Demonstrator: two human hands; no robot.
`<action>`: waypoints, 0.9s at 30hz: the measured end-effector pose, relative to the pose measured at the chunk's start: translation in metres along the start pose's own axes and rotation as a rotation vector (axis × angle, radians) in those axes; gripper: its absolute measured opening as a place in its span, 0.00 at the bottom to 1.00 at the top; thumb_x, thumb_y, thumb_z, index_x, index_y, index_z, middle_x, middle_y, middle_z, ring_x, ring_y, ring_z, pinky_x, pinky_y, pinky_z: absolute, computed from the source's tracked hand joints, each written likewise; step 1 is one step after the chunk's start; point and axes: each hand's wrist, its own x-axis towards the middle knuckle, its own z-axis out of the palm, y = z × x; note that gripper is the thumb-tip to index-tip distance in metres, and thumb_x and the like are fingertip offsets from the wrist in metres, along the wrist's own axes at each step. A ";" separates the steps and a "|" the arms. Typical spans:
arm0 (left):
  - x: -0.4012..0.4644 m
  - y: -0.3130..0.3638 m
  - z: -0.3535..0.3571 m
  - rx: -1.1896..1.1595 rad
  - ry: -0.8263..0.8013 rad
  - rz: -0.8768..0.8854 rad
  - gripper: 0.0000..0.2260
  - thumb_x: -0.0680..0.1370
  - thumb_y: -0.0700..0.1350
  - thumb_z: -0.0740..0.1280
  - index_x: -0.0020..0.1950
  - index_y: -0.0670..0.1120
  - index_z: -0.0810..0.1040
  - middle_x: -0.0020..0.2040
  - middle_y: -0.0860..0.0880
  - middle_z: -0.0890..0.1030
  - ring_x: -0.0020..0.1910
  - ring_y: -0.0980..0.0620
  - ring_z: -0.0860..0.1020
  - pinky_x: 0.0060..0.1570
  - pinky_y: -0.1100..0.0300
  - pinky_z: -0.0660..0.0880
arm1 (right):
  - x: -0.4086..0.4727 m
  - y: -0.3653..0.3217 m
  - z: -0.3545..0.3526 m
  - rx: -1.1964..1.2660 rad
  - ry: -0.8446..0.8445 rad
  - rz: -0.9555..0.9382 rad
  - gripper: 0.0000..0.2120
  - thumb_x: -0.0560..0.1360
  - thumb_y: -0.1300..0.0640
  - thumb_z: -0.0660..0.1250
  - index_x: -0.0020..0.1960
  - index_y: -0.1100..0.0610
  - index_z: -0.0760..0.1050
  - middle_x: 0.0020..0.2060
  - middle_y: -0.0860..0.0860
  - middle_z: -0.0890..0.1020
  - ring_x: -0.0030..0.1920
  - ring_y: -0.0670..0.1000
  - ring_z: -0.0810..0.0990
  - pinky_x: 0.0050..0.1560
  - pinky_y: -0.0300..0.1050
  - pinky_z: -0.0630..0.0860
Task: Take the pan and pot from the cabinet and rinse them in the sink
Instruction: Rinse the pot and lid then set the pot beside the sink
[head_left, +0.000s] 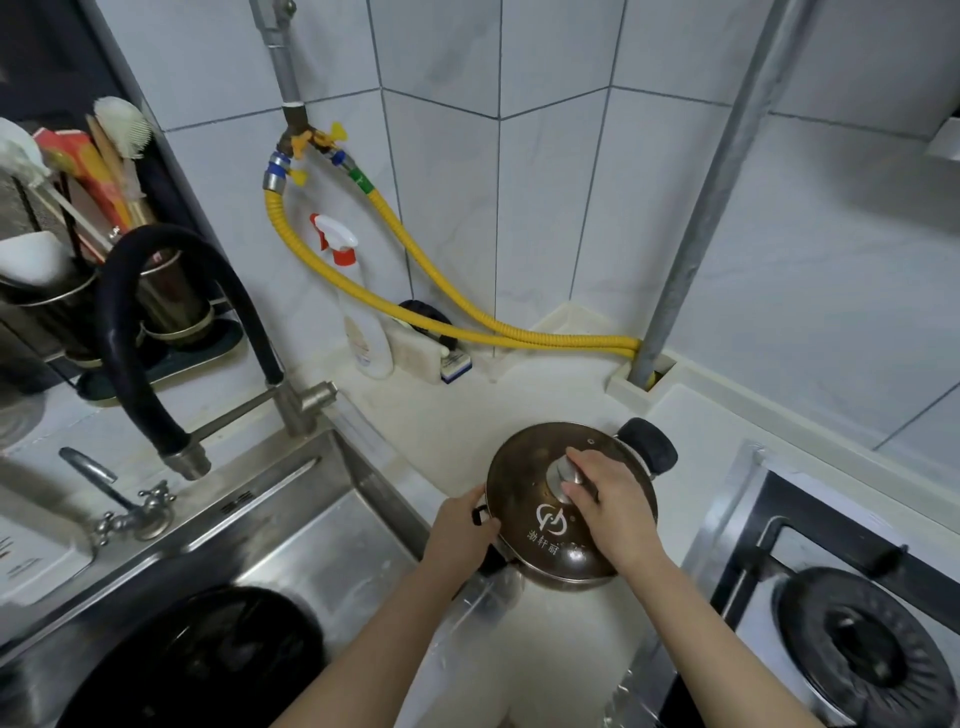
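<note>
Steadying the pot on the tabletop, left hand clamped on its side handle, right hand pinching the lid knob; lifting straight up, slowly, seems best.

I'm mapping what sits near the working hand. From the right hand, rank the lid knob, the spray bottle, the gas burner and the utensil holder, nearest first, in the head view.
1. Lid knob: under the right hand, gripped.
2. Gas burner: lower right, on the stove.
3. Spray bottle: back wall, left of the pot.
4. Utensil holder: far left, behind the black faucet hose.
</note>
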 end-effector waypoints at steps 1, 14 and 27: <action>0.001 0.000 0.001 0.005 -0.001 -0.021 0.23 0.78 0.41 0.64 0.73 0.46 0.66 0.64 0.42 0.76 0.60 0.45 0.76 0.58 0.58 0.72 | 0.000 0.000 0.000 -0.003 -0.006 0.001 0.18 0.75 0.57 0.66 0.65 0.56 0.74 0.59 0.51 0.79 0.62 0.55 0.75 0.66 0.49 0.69; -0.012 -0.015 -0.004 -0.521 0.057 -0.389 0.18 0.77 0.44 0.68 0.64 0.42 0.68 0.62 0.38 0.74 0.54 0.37 0.79 0.34 0.50 0.82 | -0.008 0.032 -0.013 0.325 0.058 0.415 0.42 0.66 0.34 0.64 0.73 0.54 0.61 0.67 0.57 0.63 0.69 0.59 0.64 0.70 0.55 0.62; 0.012 -0.018 -0.037 -0.650 0.156 -0.424 0.14 0.79 0.40 0.65 0.64 0.41 0.70 0.57 0.39 0.77 0.50 0.39 0.80 0.37 0.49 0.81 | 0.036 0.030 0.013 0.630 0.026 0.478 0.31 0.74 0.47 0.67 0.73 0.50 0.60 0.71 0.56 0.66 0.70 0.57 0.66 0.70 0.59 0.64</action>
